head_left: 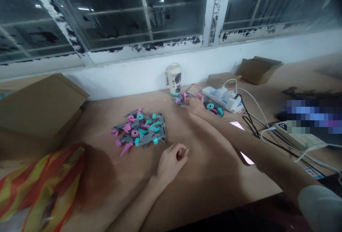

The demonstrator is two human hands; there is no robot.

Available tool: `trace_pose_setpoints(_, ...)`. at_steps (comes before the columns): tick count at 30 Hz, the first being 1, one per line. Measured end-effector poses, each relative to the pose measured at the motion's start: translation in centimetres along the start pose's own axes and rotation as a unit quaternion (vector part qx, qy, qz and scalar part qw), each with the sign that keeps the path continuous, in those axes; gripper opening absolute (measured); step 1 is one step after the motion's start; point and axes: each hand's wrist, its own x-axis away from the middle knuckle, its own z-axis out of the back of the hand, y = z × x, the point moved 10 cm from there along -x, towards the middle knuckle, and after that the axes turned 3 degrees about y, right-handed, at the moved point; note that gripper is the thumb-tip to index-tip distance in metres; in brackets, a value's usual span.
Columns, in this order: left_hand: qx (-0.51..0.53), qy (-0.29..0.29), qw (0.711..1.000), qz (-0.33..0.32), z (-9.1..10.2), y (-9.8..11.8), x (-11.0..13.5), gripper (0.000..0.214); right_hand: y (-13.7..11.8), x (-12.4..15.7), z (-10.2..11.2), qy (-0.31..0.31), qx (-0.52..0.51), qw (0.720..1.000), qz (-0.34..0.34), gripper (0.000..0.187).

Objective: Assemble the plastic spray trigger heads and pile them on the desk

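at far centre, the right hand reaches among spray tops, fingers partly bent, grip unclear; pinching one body likely avoids snagging neighbours. nearer, the left hand curls half open, seemingly empty, near the larger pile.

Pale lidded coffee cup standing against the white wall. Dark capital letters near its top appear to read "IAN", possibly part of a longer word running round the curve. Along its left side, a vertical line of dark capitals seems to spell "COFFEE". Smaller dark characters below "IAN" are too blurred to read. At the right, a small card carries blue and red print, too small to make out.
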Motion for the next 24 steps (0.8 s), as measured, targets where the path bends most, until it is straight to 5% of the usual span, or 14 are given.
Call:
trace_pose_setpoints(11, 0.007, 0.032, 0.999, 0.018, 0.8, -0.3, 0.0, 0.008, -1.0, -3.9, -2.7, 0.081, 0.037, 0.996, -0.008, 0.057)
trace_pose_setpoints(24, 0.031, 0.022, 0.999, 0.021, 0.8, -0.1, 0.1, 0.008, 0.6, -4.9, -4.7, -0.011, 0.013, 0.999, 0.035, 0.065)
